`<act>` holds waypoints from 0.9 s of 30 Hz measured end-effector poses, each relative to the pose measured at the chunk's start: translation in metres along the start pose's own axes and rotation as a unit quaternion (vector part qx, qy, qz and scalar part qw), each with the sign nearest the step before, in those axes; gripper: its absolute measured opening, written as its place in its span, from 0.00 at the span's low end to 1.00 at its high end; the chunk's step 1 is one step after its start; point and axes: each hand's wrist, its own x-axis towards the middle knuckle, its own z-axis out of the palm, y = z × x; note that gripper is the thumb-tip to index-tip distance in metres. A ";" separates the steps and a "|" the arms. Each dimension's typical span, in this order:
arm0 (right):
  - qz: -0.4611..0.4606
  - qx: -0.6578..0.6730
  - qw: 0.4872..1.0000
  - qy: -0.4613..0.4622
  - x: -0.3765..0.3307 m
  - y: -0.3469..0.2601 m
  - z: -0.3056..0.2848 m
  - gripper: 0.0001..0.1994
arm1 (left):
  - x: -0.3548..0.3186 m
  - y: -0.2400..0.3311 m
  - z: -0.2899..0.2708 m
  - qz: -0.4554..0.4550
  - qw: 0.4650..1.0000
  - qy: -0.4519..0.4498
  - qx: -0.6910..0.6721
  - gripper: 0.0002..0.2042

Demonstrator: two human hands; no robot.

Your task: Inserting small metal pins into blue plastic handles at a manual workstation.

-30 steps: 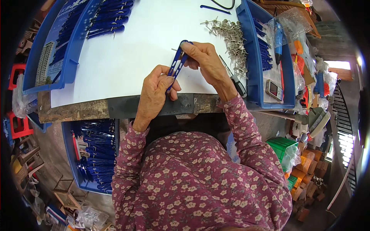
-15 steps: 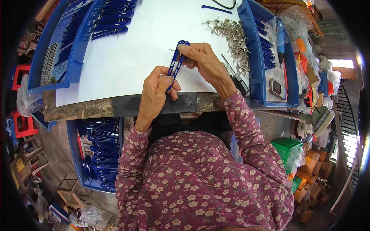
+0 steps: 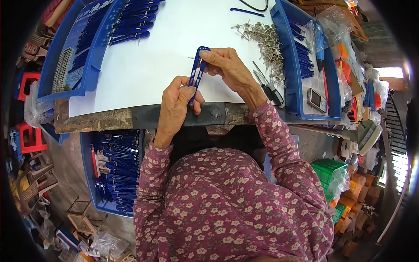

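Carefully now: left hand (image 3: 176, 102) closed around the lower end of a slim blue plastic clipper handle (image 3: 196, 74), thumb pressed to its side; right hand (image 3: 227, 65) pinching the upper end between thumb and fingertips. Handle held upright and slightly tilted above the white tabletop (image 3: 152, 65), just past the dark, worn table edge (image 3: 144, 115). Thin metal pin (image 3: 191, 57) jutting out to the left near the handle's top, apparently being seated there; too small to tell whether fully home.

To do this step well, probably best to keep the lower grip firm and low so the handle does not flex, push with the right fingertips straight along the pin's axis rather than at an angle, and avoid squeezing the two blue arms together while pressing. Worth checking by feel that both sides sit flush before letting go.

Close by, within easy reach: heap of small metal pieces (image 3: 264, 39) to the right, dark-handled pliers (image 3: 270, 89) beside the right wrist, blue tray (image 3: 301, 65) holding more blue parts and a small phone (image 3: 317, 100). To the left, another blue tray (image 3: 74, 56) with finished blue handles stacked at its top. Below the table, blue crate (image 3: 115, 170) full of similar pieces.
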 end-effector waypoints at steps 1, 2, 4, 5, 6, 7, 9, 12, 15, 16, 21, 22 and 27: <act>-0.001 0.000 1.000 0.000 0.001 0.003 0.001 0.13 | 0.000 0.000 0.001 0.001 1.000 0.000 0.006 0.09; -0.017 -0.007 1.000 0.011 0.002 0.006 0.003 0.12 | -0.001 0.000 0.001 0.002 1.000 -0.001 0.006 0.09; -0.034 -0.012 0.999 0.018 0.003 0.008 0.008 0.12 | -0.005 -0.002 0.000 -0.004 1.000 0.006 -0.005 0.09; -0.057 -0.058 0.996 0.036 0.001 0.007 0.011 0.12 | -0.006 -0.002 0.000 -0.002 1.000 0.008 -0.003 0.09; -0.081 -0.104 0.990 0.056 -0.001 0.006 0.014 0.12 | -0.007 -0.002 0.000 -0.002 1.000 0.008 -0.001 0.09; -0.082 -0.103 0.990 0.055 -0.002 0.004 0.015 0.12 | -0.008 -0.002 0.000 -0.002 1.000 0.009 0.002 0.09; -0.055 -0.081 0.995 0.023 -0.004 0.000 0.015 0.12 | -0.011 0.000 0.000 0.008 1.000 0.012 0.005 0.09; -0.023 0.014 1.000 -0.002 -0.006 -0.001 0.015 0.14 | -0.013 0.004 0.001 0.019 1.000 0.015 0.020 0.09; -0.005 -0.003 1.000 -0.028 -0.006 -0.003 0.015 0.13 | -0.017 0.005 0.002 0.020 0.999 0.015 0.033 0.09; -0.007 -0.002 1.000 -0.027 -0.007 -0.003 0.017 0.13 | -0.018 0.005 0.003 0.018 0.999 0.016 0.034 0.09; -0.083 -0.107 0.990 0.038 -0.009 0.000 0.028 0.12 | -0.021 0.001 0.002 0.018 0.998 0.023 0.057 0.09; -0.083 -0.107 0.990 0.038 -0.009 0.000 0.028 0.12 | -0.022 0.001 0.000 0.021 0.998 0.024 0.051 0.08; -0.027 -0.055 0.998 -0.017 -0.008 0.000 0.015 0.14 | -0.021 -0.001 -0.004 0.030 0.999 0.016 0.031 0.08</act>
